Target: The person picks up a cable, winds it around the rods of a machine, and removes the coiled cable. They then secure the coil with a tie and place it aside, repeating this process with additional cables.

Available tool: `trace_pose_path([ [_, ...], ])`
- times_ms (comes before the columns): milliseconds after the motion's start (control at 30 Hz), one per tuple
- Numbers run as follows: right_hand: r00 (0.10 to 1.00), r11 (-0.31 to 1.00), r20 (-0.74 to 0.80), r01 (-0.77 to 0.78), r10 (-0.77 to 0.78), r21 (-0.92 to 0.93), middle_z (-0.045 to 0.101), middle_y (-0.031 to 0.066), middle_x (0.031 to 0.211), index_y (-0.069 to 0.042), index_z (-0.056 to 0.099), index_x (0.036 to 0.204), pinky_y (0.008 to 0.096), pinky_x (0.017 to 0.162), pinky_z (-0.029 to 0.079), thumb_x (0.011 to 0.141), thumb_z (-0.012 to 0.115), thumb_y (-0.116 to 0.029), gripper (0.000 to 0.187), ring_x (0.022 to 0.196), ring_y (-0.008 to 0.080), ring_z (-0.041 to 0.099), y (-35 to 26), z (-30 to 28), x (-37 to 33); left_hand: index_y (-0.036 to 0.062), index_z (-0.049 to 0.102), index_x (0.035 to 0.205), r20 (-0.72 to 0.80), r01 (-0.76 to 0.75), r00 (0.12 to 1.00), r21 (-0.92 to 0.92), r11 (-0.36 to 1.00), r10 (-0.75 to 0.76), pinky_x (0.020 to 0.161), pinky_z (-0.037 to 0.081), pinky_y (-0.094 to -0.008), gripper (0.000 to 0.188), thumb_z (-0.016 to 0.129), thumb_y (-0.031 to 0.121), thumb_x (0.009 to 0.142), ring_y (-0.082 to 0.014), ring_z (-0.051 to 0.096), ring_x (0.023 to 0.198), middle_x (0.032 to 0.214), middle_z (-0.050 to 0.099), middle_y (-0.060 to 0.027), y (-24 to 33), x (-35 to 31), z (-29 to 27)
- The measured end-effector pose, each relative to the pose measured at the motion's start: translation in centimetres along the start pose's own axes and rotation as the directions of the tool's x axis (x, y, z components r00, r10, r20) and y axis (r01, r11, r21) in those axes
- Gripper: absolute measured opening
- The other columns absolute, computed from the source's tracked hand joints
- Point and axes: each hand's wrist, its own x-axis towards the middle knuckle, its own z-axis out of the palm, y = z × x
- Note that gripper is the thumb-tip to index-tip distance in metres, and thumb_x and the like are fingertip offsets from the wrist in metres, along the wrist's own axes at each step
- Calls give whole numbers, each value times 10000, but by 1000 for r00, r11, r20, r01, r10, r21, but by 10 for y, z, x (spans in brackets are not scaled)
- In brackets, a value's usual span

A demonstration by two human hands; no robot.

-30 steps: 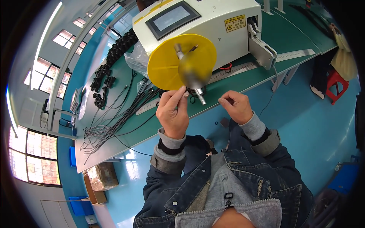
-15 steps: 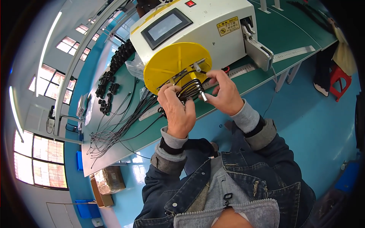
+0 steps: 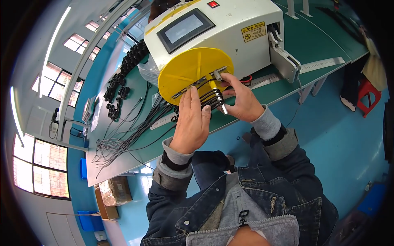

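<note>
Head view: black coil on the yellow disc's near side; left hand flat at coil's left, holding nothing; right hand half-curled at its right, grip unclear.

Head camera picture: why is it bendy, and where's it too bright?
Head view: the fisheye lens bends the tube light; head view: the lower-left window glares white, and the blue floor shines in patches; head view: the yellow disc looks clear.

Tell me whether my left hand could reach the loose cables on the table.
Probably yes: the loose cables lie spread over the table to the left of your left hand, with nothing apparent in between.
</note>
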Motion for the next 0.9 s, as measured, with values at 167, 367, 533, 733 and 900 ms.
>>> trace_pose_path([
  [167,1000,990,-6,31,-30,141,486,169,1166,11,305,1302,316,854,474,653,739,-89,788,1045,238,525,9,8,0,-155,269,1248,-87,-21,996,-117,993,11,911,353,-432,489,434,141,896,-455,416,1056,1158,381,-334,1,0,4],
  [367,964,973,-251,135,-86,185,560,202,1032,38,323,1271,336,735,512,715,671,-61,664,886,297,607,13,46,-19,-73,380,1176,17,45,999,-148,988,-43,754,429,-441,363,450,131,883,-421,506,883,964,482,-265,4,9,-2],
  [533,930,976,-324,115,-171,-187,593,217,859,39,365,1198,377,630,508,761,616,-69,516,752,356,620,-14,48,-24,-16,438,1000,-14,11,1000,-181,983,-13,636,432,-471,203,460,146,880,-424,526,728,852,510,-230,4,9,-2],
  [733,955,994,-297,-34,1,-107,587,205,752,16,429,973,385,579,474,786,571,-80,254,688,367,605,-16,43,-17,-2,425,943,172,81,983,-131,988,-58,639,423,-462,166,432,159,902,-441,528,757,826,528,-243,8,14,-8],
  [900,956,993,-288,-85,59,-78,579,212,717,4,412,905,413,559,456,782,564,-78,212,672,399,587,-26,44,-25,11,406,895,222,83,973,-97,992,-60,623,417,-468,160,429,169,904,-435,531,732,766,532,-237,12,9,-11],
])
